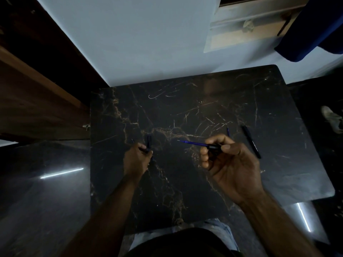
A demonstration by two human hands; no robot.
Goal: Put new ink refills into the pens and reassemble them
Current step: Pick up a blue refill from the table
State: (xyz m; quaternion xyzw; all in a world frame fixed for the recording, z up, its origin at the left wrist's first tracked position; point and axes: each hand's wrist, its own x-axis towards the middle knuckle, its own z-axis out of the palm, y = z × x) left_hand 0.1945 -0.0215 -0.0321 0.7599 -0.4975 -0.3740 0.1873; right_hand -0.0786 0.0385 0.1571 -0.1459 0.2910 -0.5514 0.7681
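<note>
Both forearms enter from the bottom edge of the head view, over a dark marble table (213, 101).

Right hand (228, 164): fingers closed around a short black pen barrel (213, 147). A blue ink refill (194, 143) protrudes from the barrel, tip pointing left, above the table centre. Judged step: seating the refill in the barrel.

Left hand (138, 160): closed on a black pen part (149, 143) that stands up from the fingers; whether it is a cap or a front section cannot be told.

On the table to the right lie an assembled black pen (251, 141) and, just beside it, a second blue refill (228, 131).

Handling: the refill is likely light, thin and flexible, and may bend under side load. Grip it close to the barrel mouth, push along its axis, and avoid the tip. The barrel appears rigid and smooth; hold it mid-length.
</note>
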